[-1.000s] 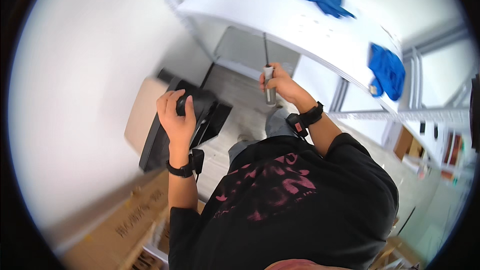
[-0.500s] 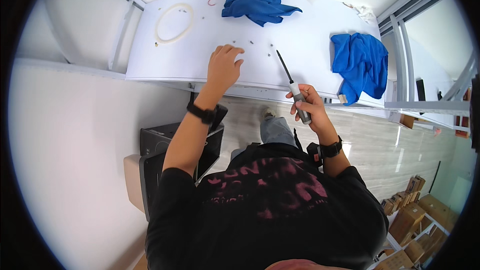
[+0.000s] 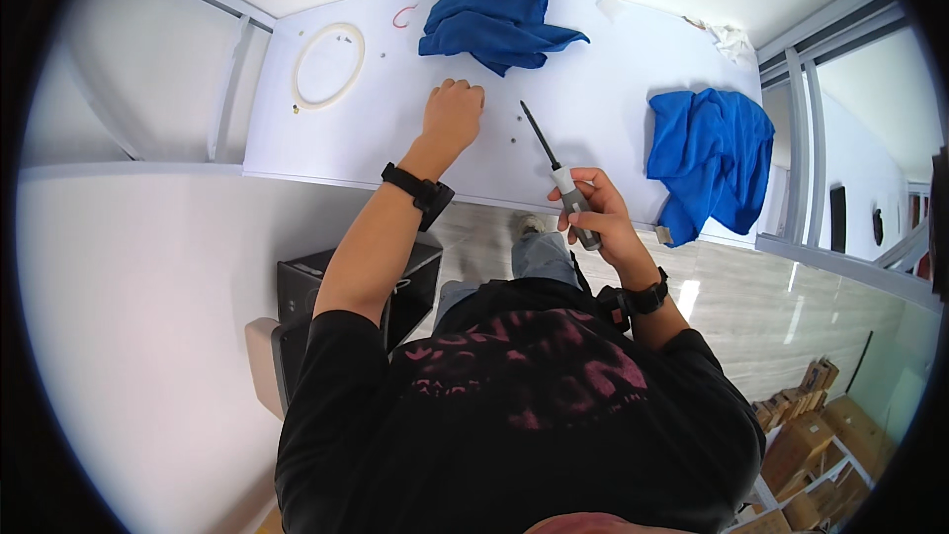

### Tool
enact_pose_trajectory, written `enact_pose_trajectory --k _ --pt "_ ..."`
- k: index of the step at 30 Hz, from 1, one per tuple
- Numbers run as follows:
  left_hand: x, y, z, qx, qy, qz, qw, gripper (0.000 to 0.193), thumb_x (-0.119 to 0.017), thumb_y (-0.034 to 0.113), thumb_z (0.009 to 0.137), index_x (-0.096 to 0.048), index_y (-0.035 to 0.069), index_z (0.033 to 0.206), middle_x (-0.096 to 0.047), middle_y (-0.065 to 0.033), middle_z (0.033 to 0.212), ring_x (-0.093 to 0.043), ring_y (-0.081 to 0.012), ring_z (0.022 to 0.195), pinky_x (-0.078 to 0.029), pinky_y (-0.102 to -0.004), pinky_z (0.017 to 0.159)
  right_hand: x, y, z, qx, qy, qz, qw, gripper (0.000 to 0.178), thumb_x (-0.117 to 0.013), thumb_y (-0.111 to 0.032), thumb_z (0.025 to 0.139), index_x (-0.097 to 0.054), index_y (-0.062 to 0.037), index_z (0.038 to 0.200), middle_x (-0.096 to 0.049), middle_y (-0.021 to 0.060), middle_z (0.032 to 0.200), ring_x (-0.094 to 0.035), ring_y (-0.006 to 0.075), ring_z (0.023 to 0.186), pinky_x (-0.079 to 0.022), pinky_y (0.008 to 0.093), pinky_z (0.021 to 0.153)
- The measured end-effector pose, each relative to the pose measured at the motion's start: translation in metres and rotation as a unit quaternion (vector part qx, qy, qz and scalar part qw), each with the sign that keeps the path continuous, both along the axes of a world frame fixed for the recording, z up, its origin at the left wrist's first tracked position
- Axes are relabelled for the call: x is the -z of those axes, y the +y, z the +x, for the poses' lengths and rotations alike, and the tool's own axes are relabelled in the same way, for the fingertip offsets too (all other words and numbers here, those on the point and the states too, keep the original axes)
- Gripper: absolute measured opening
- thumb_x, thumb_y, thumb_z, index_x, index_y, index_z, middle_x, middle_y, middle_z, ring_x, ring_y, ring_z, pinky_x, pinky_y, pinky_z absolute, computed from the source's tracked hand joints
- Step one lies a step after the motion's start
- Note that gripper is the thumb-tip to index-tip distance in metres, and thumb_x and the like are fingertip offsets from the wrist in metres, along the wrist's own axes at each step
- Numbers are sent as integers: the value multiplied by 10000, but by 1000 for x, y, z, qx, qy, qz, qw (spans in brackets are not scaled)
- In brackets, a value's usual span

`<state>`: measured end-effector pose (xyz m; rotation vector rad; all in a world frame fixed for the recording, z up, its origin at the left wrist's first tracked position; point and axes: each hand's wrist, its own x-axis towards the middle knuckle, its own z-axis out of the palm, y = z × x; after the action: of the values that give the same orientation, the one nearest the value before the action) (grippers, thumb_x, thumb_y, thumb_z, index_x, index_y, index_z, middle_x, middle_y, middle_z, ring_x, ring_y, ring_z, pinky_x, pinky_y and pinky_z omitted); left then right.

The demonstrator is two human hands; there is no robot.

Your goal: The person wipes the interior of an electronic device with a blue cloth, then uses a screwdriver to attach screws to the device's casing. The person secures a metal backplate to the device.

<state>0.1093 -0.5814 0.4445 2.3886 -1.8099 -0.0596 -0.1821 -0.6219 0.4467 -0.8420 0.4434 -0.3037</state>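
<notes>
My right hand [image 3: 605,220] holds a screwdriver [image 3: 561,178] by its grey and white handle. Its dark shaft tilts up and to the left over the white table [image 3: 583,129]. My left hand [image 3: 454,115] is over the table with its fingers curled in, and what they hold, if anything, is hidden. Between that hand and the screwdriver tip lie two small metal pieces [image 3: 519,119], too small to name surely.
One blue cloth [image 3: 494,20] lies crumpled at the back, another blue cloth [image 3: 707,153] at the right edge. A cream ring [image 3: 300,64] and a red wire [image 3: 397,17] are at the left. Under the table stands a black box [image 3: 301,282].
My left hand has closed its fingers and shifted toward the small pieces, two of which no longer show. The screwdriver in my right hand has moved slightly left. The view has shifted.
</notes>
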Motion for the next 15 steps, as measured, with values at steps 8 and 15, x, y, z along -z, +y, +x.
enact_pose_trajectory --k 8,15 --pt "-51 42 -15 -175 494 -202 828 72 -590 69 888 -629 41 942 -658 -78 912 -594 -193 822 -464 -270 752 -14 -4 27 -33 10 -63 997 510 -602 64 797 -470 -54 1275 -597 110 1136 -649 163 831 -505 244 588" --pt "-65 139 -9 -299 789 -357 402 126 -566 112 938 -603 21 1017 -640 -63 953 -576 -143 802 -494 -258 751 -19 12 71 -176 -9 -105 979 457 -616 78 796 -521 -7 1235 -513 74 1106 -657 173 843 -509 233 578"
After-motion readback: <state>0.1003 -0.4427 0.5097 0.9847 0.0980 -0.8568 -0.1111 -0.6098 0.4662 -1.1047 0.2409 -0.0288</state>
